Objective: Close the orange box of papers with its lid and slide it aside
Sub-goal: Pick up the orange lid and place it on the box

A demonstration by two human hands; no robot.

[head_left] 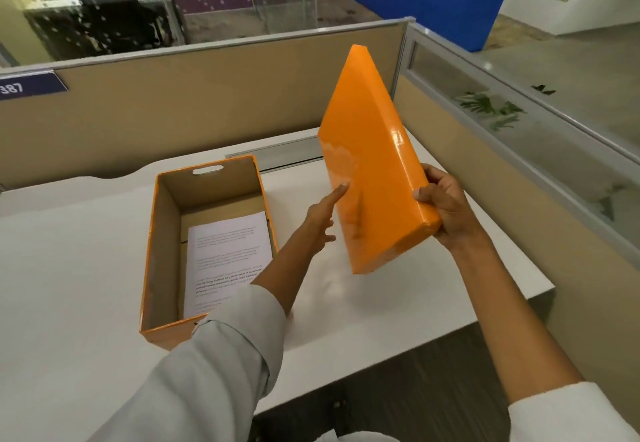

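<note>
White desk (86, 268) — open orange box (162, 268) directly on it, papers (225, 254) inside.

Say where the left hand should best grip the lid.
Probably the lid's free long edge, from the left, opposite the right hand gripping its near right corner. The lid is tilted in the air, and the left hand's fingers only touch its flat glossy top, which offers no hold.
</note>
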